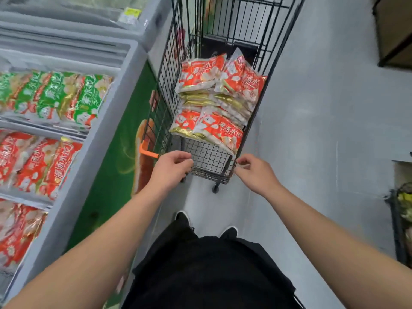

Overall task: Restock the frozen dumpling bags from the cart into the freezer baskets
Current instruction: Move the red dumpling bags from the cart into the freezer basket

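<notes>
Dumpling bags [219, 94] lay stacked in the black wire cart [209, 161] beside the freezer [93, 139]. We kept our left hand [170, 169] and right hand [256, 172] at its near rim, fingers loosely curled, holding nothing.

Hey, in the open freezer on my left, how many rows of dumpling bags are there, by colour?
Green bag rows: 1
Red bag rows: 2
Total: 3 rows
</notes>
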### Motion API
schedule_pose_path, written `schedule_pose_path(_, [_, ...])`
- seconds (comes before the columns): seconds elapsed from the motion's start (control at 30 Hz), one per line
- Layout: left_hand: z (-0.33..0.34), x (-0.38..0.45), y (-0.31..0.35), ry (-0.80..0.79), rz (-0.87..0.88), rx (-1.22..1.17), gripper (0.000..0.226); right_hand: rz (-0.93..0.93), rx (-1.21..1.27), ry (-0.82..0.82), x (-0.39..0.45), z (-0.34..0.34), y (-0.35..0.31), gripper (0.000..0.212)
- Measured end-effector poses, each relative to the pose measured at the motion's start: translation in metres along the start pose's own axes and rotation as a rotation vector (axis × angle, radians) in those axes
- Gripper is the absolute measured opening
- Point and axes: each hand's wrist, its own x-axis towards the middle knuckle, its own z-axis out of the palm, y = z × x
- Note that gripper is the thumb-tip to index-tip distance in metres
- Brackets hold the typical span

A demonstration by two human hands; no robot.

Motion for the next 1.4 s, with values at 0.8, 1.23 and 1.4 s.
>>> schedule_pose_path(0.8, [0.059, 0.363, 0.006, -0.27, -0.203, 0.289, 0.02, 0.475, 0.168, -0.109, 0.293, 0.054, -0.01, 0.029])
schedule_pose_path(1.23, [0.11, 0.445, -0.052, -0.198, -0.111, 0.504, 0.007, 0.797, 0.285, 0.171, 0.378, 0.115, 0.055, 0.03])
schedule_pose_path(1.4, [0.064, 0.427, -0.089, -0.078, -0.204, 0.466, 0.013, 0.9, 0.453, 0.292, 0.384, 0.131, 0.068, 0.034])
